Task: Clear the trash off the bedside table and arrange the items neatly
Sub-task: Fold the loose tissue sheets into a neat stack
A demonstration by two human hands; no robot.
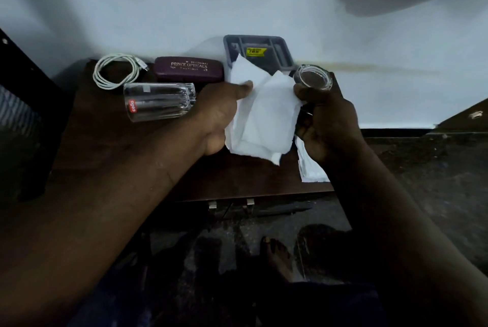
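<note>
Filling the far half of the view is a pale white wall (158, 4) with a faint brownish streak on its right side. Below it sits the dark brown wooden bench (111, 157), and to the right of that is a dark speckled floor (422, 168).

Both arms reach in from the near side. The left hand (219, 112) and the right hand (327, 126) meet over the middle of the bench. Between them hangs the crumpled white tissue paper (264, 115), lifted clear of the wood. The left grip is clamped on its left edge, thumb pressed on top. The right grip is curled round its right edge, thumb at the upper corner.

Behind the tissue, at the far edge against the wall, sits a grey plastic compartment tray (282, 54) with a yellow sticker inside, its near corner hidden by the paper. To the left, a clear ribbed glass tumbler (158, 102) lies on its side with its base touching the left hand. Just beyond it rests a maroon hard spectacle case (188, 68) with gold lettering. Far left, there's a coiled white charging cable (116, 73). At the far right, just past the right thumb, stands a small round clear glass dish (314, 78). A second scrap of white paper (309, 168) lies under the right wrist, at the bench's right edge.
</note>
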